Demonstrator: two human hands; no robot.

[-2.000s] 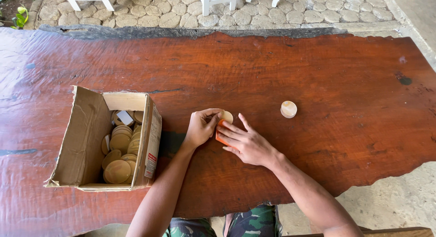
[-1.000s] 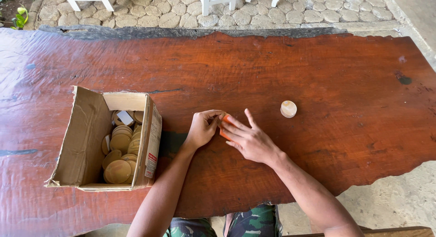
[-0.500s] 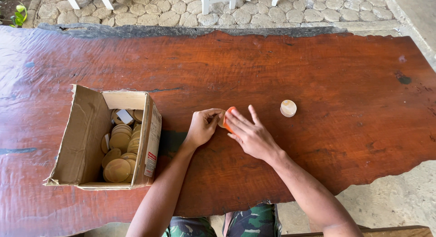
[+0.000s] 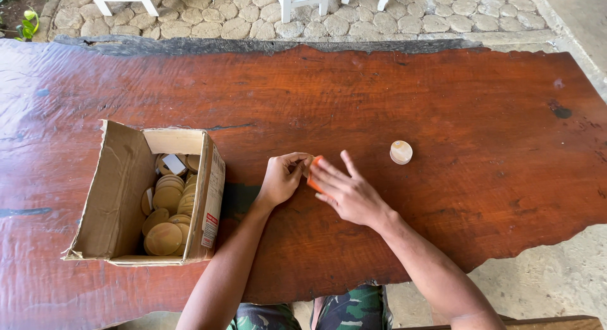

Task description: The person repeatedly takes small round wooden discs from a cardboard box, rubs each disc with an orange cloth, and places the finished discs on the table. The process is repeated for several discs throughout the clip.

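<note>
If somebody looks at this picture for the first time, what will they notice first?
Probably the two hands, left hand and right hand, meeting over a small orange object mid-table. Left of them, an open cardboard box holds round tan lids; a small pale jar stands alone on the right.

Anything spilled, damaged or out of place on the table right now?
Nothing spilled. One small round jar stands alone right of the hands, apart from the discs piled in the box. The table has a dark knot near its right edge, and its far edge is rough and blackened.
</note>
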